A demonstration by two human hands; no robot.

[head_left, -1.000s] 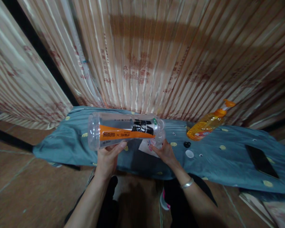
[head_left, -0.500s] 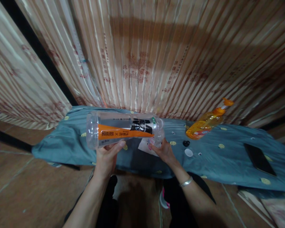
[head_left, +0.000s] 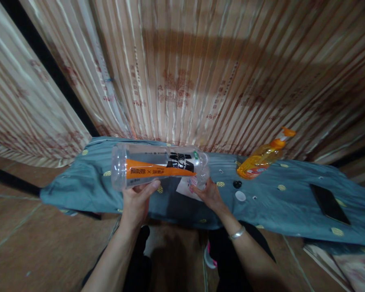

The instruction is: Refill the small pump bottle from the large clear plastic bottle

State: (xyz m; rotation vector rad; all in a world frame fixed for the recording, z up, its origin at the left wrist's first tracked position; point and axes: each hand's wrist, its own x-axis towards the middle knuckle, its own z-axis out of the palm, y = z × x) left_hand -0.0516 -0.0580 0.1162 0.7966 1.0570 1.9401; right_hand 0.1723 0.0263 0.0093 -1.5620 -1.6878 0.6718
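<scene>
I hold a large clear plastic bottle [head_left: 158, 165] sideways above the table edge; it has an orange and black label and its base points left. My left hand [head_left: 136, 200] grips its underside near the base, fingers curled round it. My right hand [head_left: 208, 192] closes on the neck end at the right. A white paper [head_left: 184, 187] lies on the cloth just behind my right hand.
A low table under a blue-green cloth [head_left: 79, 178] runs across the view. On it lie an orange pump bottle [head_left: 261, 160] on its side, a black cap [head_left: 237, 184], a white cap [head_left: 240, 196] and a dark phone [head_left: 328, 204]. Striped curtains [head_left: 185, 73] hang behind.
The bottle and both hands have barely shifted; the view has drifted slightly, nothing taken or let go.
</scene>
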